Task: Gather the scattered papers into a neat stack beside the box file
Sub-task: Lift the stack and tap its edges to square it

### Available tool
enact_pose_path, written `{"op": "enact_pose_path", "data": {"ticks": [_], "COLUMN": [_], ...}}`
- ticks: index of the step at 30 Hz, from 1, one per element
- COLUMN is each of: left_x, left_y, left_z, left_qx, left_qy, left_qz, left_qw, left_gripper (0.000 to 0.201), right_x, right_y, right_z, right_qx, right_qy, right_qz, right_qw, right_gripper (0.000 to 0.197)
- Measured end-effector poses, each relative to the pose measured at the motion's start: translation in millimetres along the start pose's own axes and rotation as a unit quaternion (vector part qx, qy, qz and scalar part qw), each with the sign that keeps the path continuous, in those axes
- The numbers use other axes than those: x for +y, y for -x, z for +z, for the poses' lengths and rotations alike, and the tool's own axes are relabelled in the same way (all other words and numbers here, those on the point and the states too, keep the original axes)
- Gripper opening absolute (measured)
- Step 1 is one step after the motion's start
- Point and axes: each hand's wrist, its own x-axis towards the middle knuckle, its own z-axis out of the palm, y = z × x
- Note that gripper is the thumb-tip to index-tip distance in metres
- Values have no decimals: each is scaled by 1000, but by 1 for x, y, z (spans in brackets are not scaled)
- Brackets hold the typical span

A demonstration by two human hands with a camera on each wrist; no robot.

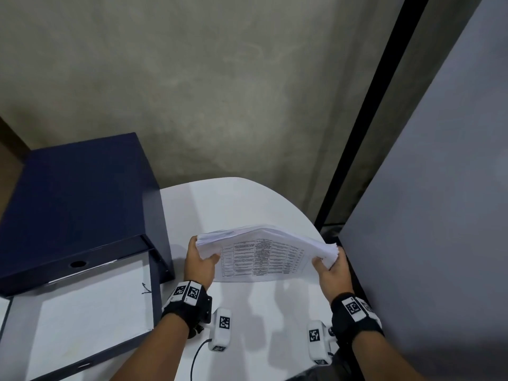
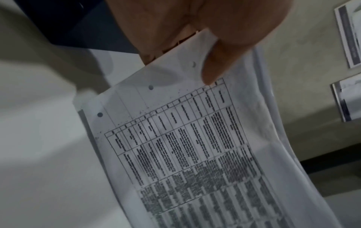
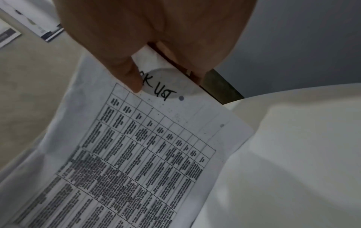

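Observation:
A thick stack of papers [image 1: 264,254] with a printed table on its near face stands tilted on its lower long edge on the white table [image 1: 242,204]. My left hand [image 1: 200,261] grips the stack's left end, thumb on the printed face. My right hand [image 1: 330,266] grips the right end the same way. The dark blue box file [image 1: 79,199] stands just left of the stack, a little apart from my left hand. The left wrist view shows the papers [image 2: 195,146] with punch holes under my thumb. The right wrist view shows the papers [image 3: 136,154] with handwriting near my thumb.
An open file lid or second folder with a white sheet [image 1: 90,306] lies at the front left. A grey partition [image 1: 428,215] stands close on the right, past the table's rounded edge. A concrete wall [image 1: 220,92] is behind. Framed pictures [image 2: 347,35] hang on it.

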Motion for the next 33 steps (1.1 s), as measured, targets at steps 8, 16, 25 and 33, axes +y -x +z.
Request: {"op": "enact_pose_path", "data": {"ticks": [8, 16, 25, 33], "left_x": [22, 27, 33, 38], "left_y": [5, 3, 5, 5], "left_z": [3, 2, 0, -1], "left_qx": [26, 33, 42, 55], "left_qy": [117, 77, 61, 44], "left_qz": [33, 28, 43, 47], "left_qw": [992, 996, 996, 996], "left_gripper": [31, 23, 4, 6], "right_x": [-7, -7, -7, -11], "right_y": [1, 1, -1, -4], "right_z": [-2, -2, -4, -6], "right_qx": [-7, -9, 3, 7], "right_qy": [-8, -4, 3, 7], "right_qz": [-19, -30, -28, -24], "right_qw": [1000, 999, 1000, 1000], "right_gripper": [45, 40, 35, 29]}}
